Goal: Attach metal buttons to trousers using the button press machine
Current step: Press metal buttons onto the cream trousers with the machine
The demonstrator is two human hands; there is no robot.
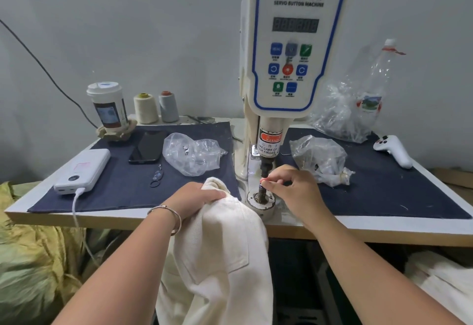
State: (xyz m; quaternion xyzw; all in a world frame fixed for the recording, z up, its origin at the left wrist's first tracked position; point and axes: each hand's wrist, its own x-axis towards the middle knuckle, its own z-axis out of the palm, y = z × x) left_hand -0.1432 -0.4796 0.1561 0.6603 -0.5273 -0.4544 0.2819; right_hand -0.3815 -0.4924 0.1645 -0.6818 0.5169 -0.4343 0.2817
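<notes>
Cream trousers gripped by left hand; right hand pinching at "SERVO BUTTON MACHINE" die.

Table with two dark mats
On it: press, cup, two spools, power bank, phone, bags, perhaps a controller.

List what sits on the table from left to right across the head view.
Power bank → cup → phone → cream thread cone → grey thread cone → button press machine → plastic bottle → white controller.
</notes>
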